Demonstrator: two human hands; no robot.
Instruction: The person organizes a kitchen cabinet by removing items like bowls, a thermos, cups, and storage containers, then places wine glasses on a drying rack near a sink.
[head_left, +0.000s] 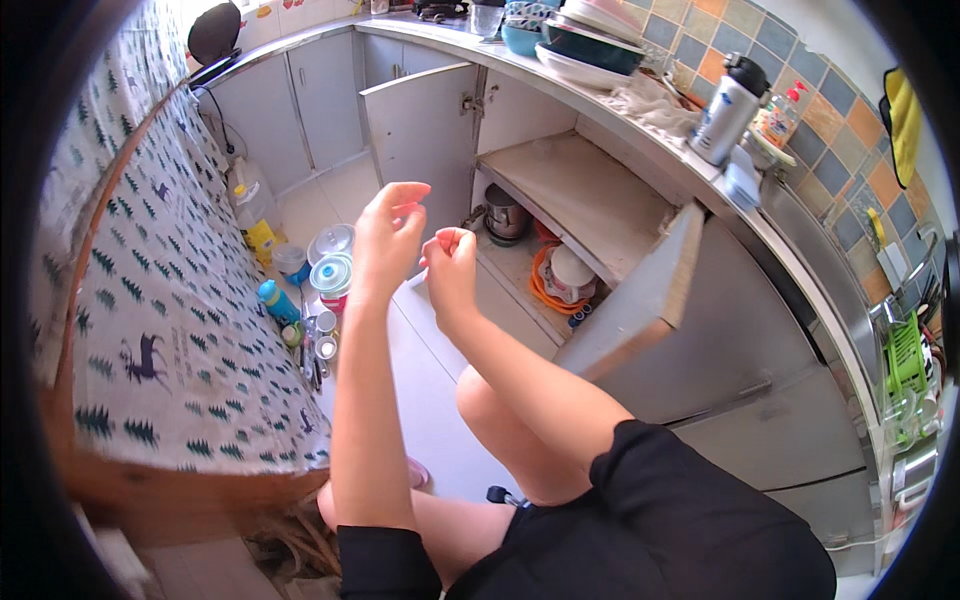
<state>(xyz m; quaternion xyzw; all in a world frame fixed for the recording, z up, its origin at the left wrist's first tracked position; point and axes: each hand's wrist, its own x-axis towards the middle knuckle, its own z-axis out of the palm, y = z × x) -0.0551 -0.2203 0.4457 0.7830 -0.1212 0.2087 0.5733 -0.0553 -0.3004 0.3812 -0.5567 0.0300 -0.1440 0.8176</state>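
My left hand (388, 236) is raised over the floor with its fingers curled loosely and apart, nothing visible in it. Close beside it on the right, my right hand (450, 274) is bent at the wrist with curled fingers; whether something small is between them cannot be told. Ahead stands a base cabinet with both doors swung out, its upper shelf (577, 195) bare of dishes. Beneath that shelf are a metal pot (505, 214) and orange plastic baskets (550, 296) holding white dishes (571, 266).
Lidded containers (331, 274), a blue bottle (278, 301), cups and utensils stand on the floor at left, beside a cloth-covered piece of furniture (187, 330). An open cabinet door (637, 300) juts out at right. The counter above holds stacked bowls (589, 52) and a steel vacuum flask (726, 112).
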